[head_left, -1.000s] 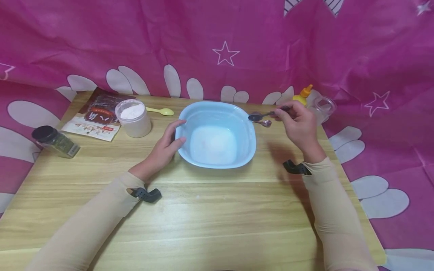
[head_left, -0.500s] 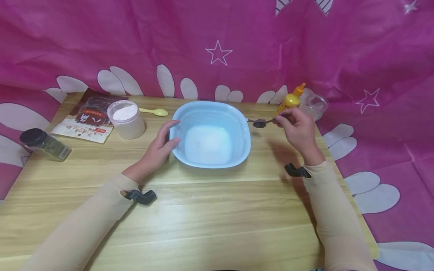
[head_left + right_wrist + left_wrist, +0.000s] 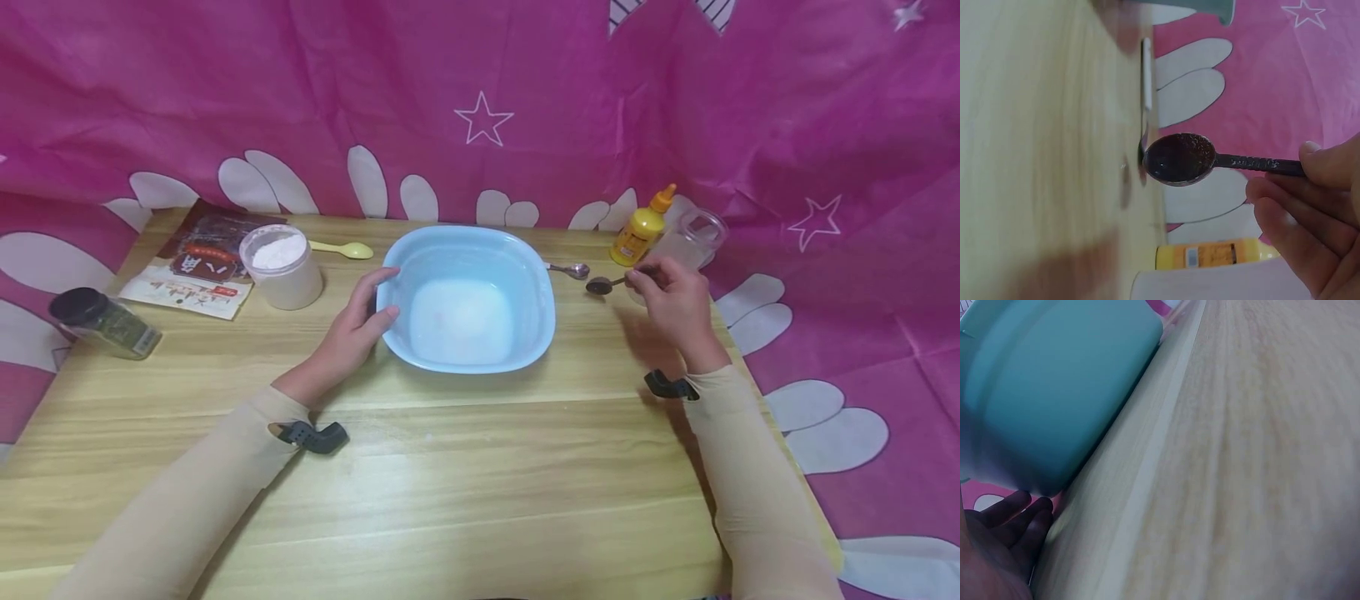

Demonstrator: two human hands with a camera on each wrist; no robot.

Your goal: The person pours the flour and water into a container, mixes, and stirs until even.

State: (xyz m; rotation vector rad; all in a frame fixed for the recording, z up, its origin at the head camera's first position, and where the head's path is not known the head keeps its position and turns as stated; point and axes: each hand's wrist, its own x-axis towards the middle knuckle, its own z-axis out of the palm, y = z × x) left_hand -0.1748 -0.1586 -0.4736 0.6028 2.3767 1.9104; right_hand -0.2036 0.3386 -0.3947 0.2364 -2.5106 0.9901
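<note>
My right hand pinches a black measuring spoon by its handle, bowl end pointing left. White grains cling inside the spoon's bowl, seen in the right wrist view. The spoon is held above the table, right of a light blue basin. My left hand holds the basin's left side, thumb and index finger over the rim, other fingers against the outside. White material or glare covers the basin's floor; I cannot tell which. A metal spoon lies beyond the basin's right side, its white handle partly hidden in the head view.
At the back left stand a jar of white powder, a yellow spoon, a brown and white pouch and a black-lidded spice bottle. Back right hold a yellow squeeze bottle and a clear jar, partly behind my right hand.
My right hand has drawn the black measuring spoon rightward and slightly nearer, away from the basin's rim and the metal spoon. The left hand stays on the basin. The head view has shifted slightly.
</note>
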